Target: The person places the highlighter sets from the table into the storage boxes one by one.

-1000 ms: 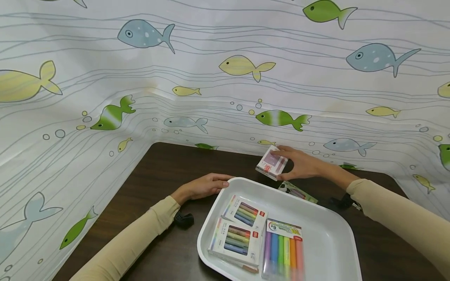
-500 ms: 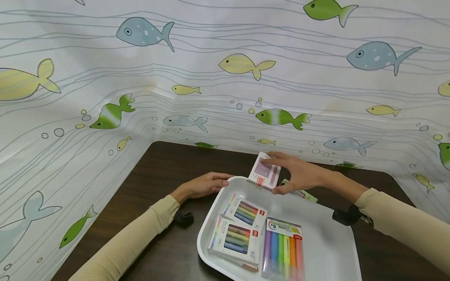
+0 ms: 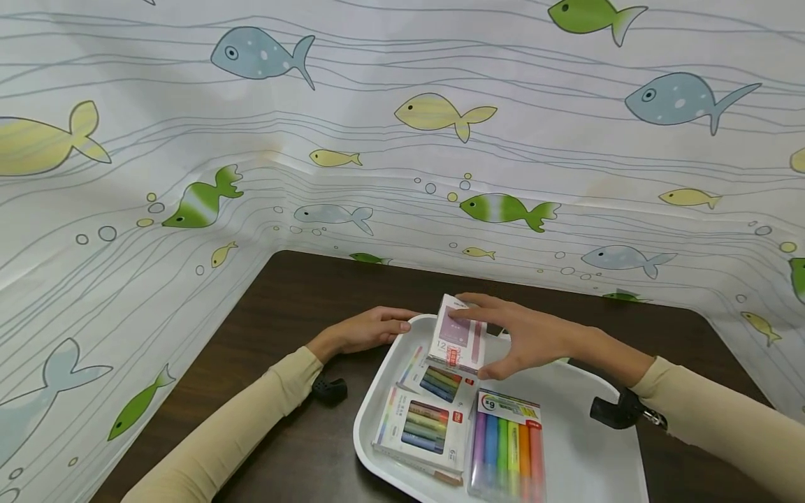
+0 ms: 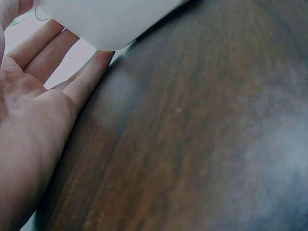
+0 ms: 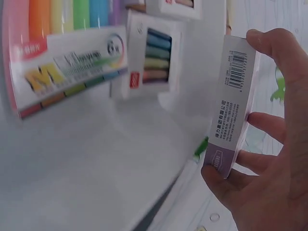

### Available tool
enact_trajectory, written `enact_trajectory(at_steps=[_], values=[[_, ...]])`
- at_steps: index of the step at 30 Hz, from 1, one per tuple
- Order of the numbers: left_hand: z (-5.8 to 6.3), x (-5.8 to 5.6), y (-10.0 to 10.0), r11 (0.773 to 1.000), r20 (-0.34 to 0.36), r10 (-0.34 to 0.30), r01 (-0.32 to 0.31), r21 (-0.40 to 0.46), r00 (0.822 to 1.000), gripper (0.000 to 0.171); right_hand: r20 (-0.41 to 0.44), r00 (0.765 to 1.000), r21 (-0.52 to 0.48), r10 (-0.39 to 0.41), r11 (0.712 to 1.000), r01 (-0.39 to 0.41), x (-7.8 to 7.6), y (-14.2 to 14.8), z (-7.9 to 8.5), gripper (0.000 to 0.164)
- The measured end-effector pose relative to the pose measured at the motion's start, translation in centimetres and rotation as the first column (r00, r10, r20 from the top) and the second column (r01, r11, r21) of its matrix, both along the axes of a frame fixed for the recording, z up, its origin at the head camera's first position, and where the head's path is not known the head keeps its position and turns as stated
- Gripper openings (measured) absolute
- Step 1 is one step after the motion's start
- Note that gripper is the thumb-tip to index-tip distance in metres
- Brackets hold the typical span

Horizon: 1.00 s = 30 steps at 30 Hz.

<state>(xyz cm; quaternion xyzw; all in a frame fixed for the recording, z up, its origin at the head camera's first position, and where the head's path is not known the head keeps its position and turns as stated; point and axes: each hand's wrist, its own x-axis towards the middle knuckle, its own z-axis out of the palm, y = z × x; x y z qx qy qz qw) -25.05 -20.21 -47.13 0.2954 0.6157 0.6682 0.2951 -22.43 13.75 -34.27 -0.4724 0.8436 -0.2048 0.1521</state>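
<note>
My right hand (image 3: 525,339) grips a small white-and-purple box (image 3: 458,339) printed with "12", tilted above the far left corner of the white tray (image 3: 591,419). In the right wrist view the box's narrow barcode side (image 5: 231,96) shows between thumb and fingers. My left hand (image 3: 365,331) holds the tray's far left corner, thumb on the rim and fingers along the outside; the left wrist view shows those fingers (image 4: 89,79) behind the corner. Inside the tray lie two white boxes of colored sticks (image 3: 421,429), the farther one partly covered by the held box, and a pack of thick rainbow-colored markers (image 3: 508,447).
A brown stick-like end (image 3: 448,478) shows beneath the nearer white box. Behind the tray, a greenish pack (image 3: 562,360) is mostly hidden by my right hand. The dark wooden table (image 3: 302,279) meets a fish-patterned sheet (image 3: 377,154) at the back and sides.
My right hand has carried the small box toward me and left, from behind the tray to over its far left corner. My left hand stays at the tray's corner.
</note>
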Motion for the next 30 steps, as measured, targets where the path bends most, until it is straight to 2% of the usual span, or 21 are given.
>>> enact_trajectory(at_steps=[8,23,30], values=[[-0.1,0.1,0.2,1.000,-0.002,-0.006,0.006,0.006,1.000,0.055,0.021,0.999,0.034,0.046,0.998,-0.047,2.0,-0.1,-0.9,0.086],[-0.1,0.0,0.0,1.000,0.000,0.007,-0.007,-0.008,1.000,0.050,0.115,0.992,-0.014,0.041,0.999,-0.040,6.5,2.3,-1.1,0.088],[0.0,-0.1,-0.2,1.000,-0.002,0.001,-0.001,0.001,1.000,0.052,0.098,0.995,-0.004,0.017,1.000,-0.016,8.4,3.7,-1.6,0.090]])
